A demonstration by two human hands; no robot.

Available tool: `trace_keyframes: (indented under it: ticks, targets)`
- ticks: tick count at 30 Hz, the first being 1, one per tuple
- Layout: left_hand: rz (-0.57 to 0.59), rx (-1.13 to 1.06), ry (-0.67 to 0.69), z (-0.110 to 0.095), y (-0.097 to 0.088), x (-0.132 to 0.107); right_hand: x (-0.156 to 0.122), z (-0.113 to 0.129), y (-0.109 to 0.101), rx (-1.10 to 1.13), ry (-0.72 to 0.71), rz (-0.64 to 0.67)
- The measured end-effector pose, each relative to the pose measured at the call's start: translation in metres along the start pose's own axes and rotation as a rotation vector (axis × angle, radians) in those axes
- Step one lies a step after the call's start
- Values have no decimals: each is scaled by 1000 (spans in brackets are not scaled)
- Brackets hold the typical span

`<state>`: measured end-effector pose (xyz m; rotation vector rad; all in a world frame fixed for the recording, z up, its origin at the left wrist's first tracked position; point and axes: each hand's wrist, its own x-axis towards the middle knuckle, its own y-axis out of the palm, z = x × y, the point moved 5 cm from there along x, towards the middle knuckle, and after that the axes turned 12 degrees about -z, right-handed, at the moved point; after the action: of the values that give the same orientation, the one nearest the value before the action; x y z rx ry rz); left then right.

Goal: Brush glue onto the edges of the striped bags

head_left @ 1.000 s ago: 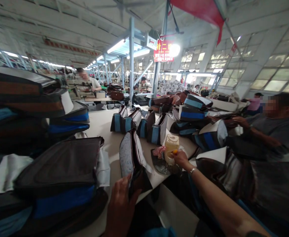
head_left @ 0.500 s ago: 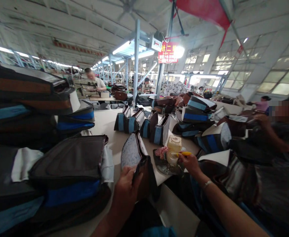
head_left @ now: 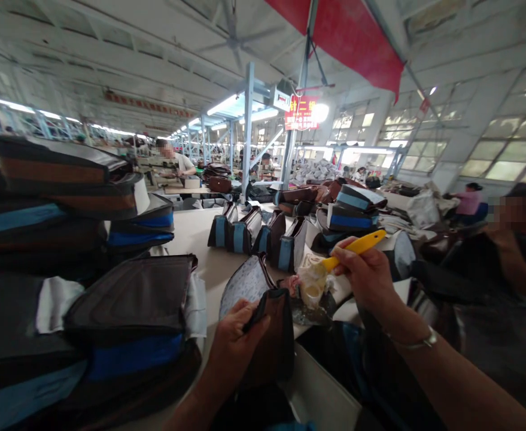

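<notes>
My left hand (head_left: 238, 335) is closed on the upper edge of a dark brown bag (head_left: 274, 344), thumb on top, fingers partly hidden behind it. Pale patterned lining (head_left: 247, 281) shows in the bag's opening. Between the fingers and thumb of my right hand (head_left: 368, 272) is a yellow-handled brush (head_left: 356, 245). Its handle slopes down to the left, and its lower end overlaps a cloudy plastic jar (head_left: 311, 293); whether it touches the jar I cannot tell. A pink crumpled cloth (head_left: 292, 285) lies left of the jar.
Several dark bags with blue panels (head_left: 285, 251) stand on the pale tabletop (head_left: 191, 233) beyond my hands. Stacked bags (head_left: 128, 311) crowd the left side, and more (head_left: 356, 206) pile up at the right. A co-worker (head_left: 518, 239) sits at the far right.
My right hand has risen with the brush, whose handle now tilts up to the right. My left hand stays closed on the bag. The view has tipped upward slightly.
</notes>
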<state>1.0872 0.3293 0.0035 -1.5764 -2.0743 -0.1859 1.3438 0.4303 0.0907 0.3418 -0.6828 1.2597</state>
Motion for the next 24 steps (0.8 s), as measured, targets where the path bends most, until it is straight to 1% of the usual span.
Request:
trace_keyframes:
  ticks: [1, 3, 5, 7, 9, 12, 14, 16, 17, 18, 21, 24]
  targets:
    - [16, -13, -12, -1, 2, 0, -5, 22, 10, 121, -32, 83]
    - [51, -42, -40, -3, 5, -2, -15, 56, 31, 238, -110, 262]
    - [79, -65, -68, -6, 5, -4, -23, 73, 50, 209, -198, 417]
    - [101, -77, -81, -8, 5, -6, -25, 78, 61, 119, -276, 506]
    - [114, -86, -82, -10, 3, -8, -22, 79, 61, 61, -311, 494]
    - [130, -110, -94, -10, 3, -9, -21, 82, 53, 92, -302, 427]
    - [133, -117, -123, -6, 3, -9, -27, 87, 52, 119, -345, 473]
    - [126, -128, -155, -1, 4, -9, -35, 87, 52, 77, -415, 539]
    - [125, -138, -173, 1, 4, -9, -37, 85, 51, 40, -436, 539]
    - [124, -149, -190, 4, 4, -10, -38, 82, 48, 11, -437, 514]
    - [139, -180, -215, 7, 3, -11, -37, 66, 38, 37, -367, 393]
    - [122, -150, -168, 4, 3, -10, -41, 50, 34, 66, -319, 405]
